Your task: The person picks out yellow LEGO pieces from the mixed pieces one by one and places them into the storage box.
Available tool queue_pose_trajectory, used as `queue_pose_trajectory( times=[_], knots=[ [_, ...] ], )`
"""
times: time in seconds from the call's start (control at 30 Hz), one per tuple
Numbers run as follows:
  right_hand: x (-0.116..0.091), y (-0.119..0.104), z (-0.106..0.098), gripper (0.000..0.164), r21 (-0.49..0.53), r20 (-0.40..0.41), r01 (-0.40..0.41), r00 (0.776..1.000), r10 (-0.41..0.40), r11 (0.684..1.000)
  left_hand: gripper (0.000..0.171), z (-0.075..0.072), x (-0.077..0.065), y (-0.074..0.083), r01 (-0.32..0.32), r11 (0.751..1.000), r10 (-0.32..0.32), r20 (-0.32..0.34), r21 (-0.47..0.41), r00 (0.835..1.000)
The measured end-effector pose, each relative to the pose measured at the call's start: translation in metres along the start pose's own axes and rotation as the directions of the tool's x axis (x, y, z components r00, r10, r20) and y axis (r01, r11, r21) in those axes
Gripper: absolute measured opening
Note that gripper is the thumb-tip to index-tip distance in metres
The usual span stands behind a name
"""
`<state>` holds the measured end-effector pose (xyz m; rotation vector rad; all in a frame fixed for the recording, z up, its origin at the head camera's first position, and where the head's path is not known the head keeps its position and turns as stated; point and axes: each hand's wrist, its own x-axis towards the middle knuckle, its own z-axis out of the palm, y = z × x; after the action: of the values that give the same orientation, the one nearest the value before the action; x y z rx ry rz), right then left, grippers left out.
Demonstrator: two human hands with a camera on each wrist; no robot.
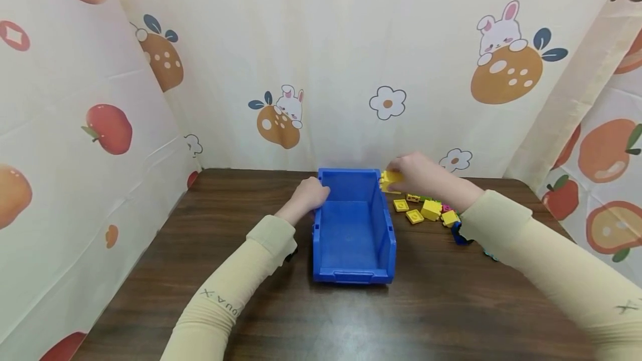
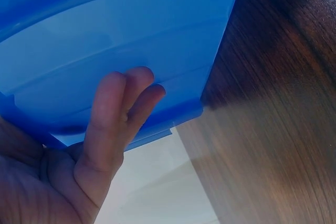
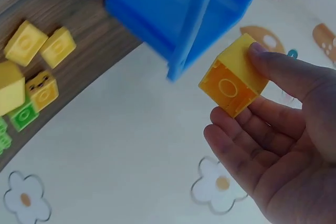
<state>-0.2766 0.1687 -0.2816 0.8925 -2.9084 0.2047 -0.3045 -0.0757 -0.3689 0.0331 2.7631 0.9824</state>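
A blue storage bin stands on the dark wooden table. My left hand grips its left side wall, the thumb over the rim and the fingers along the outside. Above the bin's right rim, near its back corner, my right hand pinches a yellow toy building block between thumb and fingers. The block is tilted, its hollow underside showing in the right wrist view. To the right of the bin lie several loose blocks, among them a yellow cube and a flat yellow piece.
More small pieces lie under and beside my right forearm, including a dark blue one and a green one. The sleeve hides part of the pile. A printed curtain closes off the table's back and sides.
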Motion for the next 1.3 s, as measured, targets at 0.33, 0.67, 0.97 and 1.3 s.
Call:
queue_pose_trajectory(
  times=[0.33,0.67,0.97,1.3],
  knots=[
    [0.012,-0.032,0.015,0.03,0.048,0.036,0.045,0.998,-0.046,0.998,0.039,0.003,0.004,0.0,0.009,1.0,-0.009,-0.008,-0.01,1.0],
    [0.018,-0.056,0.038,0.032,0.066,0.088,0.046,0.995,-0.052,0.997,0.04,0.003,0.003,0.0,0.009,1.0,-0.01,-0.018,-0.019,1.0],
    [0.016,-0.074,0.059,0.034,0.055,0.105,0.094,0.989,-0.099,0.994,0.038,0.003,0.002,-0.001,0.017,1.0,-0.017,-0.016,-0.016,1.0],
    [0.012,-0.085,0.078,0.035,0.056,0.138,0.023,0.99,-0.03,0.998,0.04,0.002,0.002,-0.002,0.004,1.0,-0.004,-0.008,0.003,1.0]
  ],
)
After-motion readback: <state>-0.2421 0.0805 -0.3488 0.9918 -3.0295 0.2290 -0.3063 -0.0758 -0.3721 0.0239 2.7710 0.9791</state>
